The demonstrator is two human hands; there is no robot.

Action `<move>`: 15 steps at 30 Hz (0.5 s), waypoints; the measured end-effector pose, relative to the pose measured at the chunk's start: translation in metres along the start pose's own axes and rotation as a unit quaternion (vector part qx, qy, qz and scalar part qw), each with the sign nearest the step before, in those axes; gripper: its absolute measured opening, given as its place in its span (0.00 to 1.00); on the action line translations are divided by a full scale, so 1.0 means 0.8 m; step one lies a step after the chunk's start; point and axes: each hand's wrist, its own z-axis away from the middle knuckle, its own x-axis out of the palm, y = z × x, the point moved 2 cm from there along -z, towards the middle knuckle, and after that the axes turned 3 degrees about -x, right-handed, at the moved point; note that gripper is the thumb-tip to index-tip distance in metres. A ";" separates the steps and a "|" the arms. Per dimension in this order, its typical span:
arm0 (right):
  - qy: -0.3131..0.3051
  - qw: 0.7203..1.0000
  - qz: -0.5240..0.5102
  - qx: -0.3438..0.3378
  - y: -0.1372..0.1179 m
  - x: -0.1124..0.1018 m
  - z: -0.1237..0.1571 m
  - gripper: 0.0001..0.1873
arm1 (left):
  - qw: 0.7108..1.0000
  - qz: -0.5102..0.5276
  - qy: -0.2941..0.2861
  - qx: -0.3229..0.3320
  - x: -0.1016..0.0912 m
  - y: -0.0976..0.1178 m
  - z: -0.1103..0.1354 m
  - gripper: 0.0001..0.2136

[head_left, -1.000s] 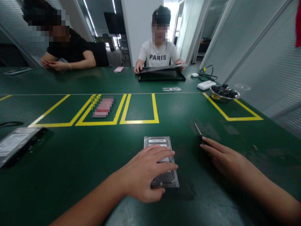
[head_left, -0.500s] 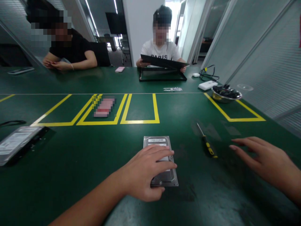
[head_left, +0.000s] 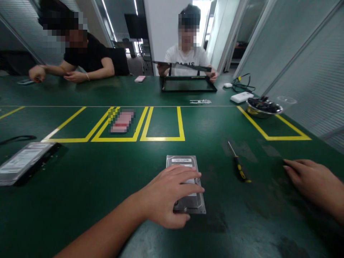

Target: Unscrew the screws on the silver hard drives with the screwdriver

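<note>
L hand: open, fingers spread, palm down across hard drive; fingertips at its R edge, thumb by near edge.
Hard drive: flat on green table, mostly under L hand; far end w/ label & near R corner show.
R hand: well apart from L, at table level; fingers bunched, thumb nr index, can't tell if anything's pinched.
Screwdriver: blk/yel handle, lying btwn hands, nearer R; tip pts away.
Big drive unit: silver, white label, well left of L hand.
Yellow tape: marked areas beyond hands; pixelated pink item in one, beyond & left of L.
Metal bowl: dark bits in it, beyond R hand, slightly left.
Co-worker: white shirt, beyond L hand, holds dark panel above black frame.
</note>
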 end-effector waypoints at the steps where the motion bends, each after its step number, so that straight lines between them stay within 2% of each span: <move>1: -0.007 1.000 -0.001 0.008 0.000 0.000 0.001 0.23 | 1.000 0.000 0.001 0.000 0.000 0.000 0.000 0.33; 10: -0.078 0.991 -0.001 0.105 0.007 -0.014 0.012 0.27 | 1.000 -0.011 -0.003 -0.003 0.000 0.001 0.000 0.34; 15: -0.112 0.984 -0.022 0.134 0.014 -0.014 0.012 0.23 | 1.000 -0.010 -0.001 -0.001 0.000 0.002 0.001 0.34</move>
